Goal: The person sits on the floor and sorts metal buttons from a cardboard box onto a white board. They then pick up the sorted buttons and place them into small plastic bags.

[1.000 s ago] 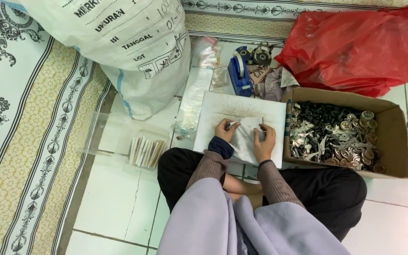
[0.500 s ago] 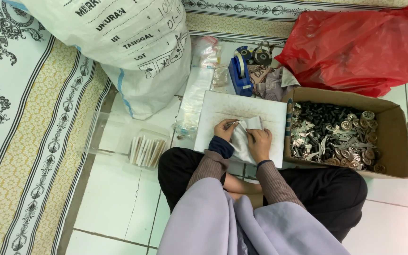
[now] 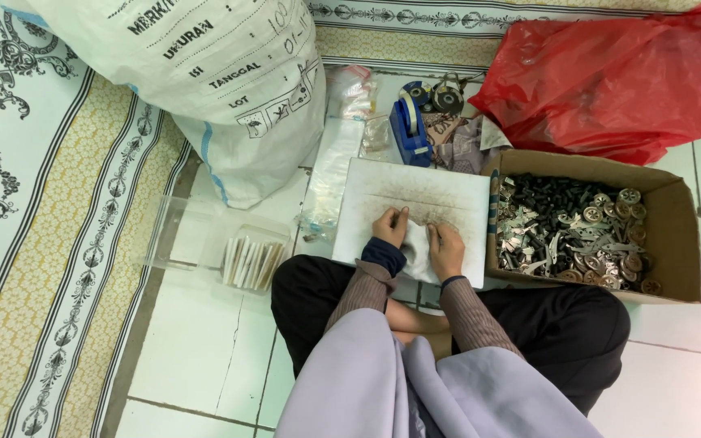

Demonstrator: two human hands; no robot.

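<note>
Right hand [image 3: 445, 247] lowered; white packet [image 3: 417, 243] between fingers.

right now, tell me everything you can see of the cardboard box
The cardboard box is brown, open-topped and shallow, and sits flat on the tiled floor by the person's right knee. It holds a heap of small dark and silvery metal parts. Its left wall lies against the white board; a red plastic bag lies behind it.

Upper left, a big white woven sack [image 3: 204, 81] bulges over the tiles, black print and a blue stripe down its side. Upper right sits a crumpled red plastic bag [image 3: 610, 81], and below it an open brown cardboard box [image 3: 679, 243] at mid right. Clear plastic packets [image 3: 342, 154] lie at top centre, and a see-through tray [image 3: 204, 243] at centre left.
</note>
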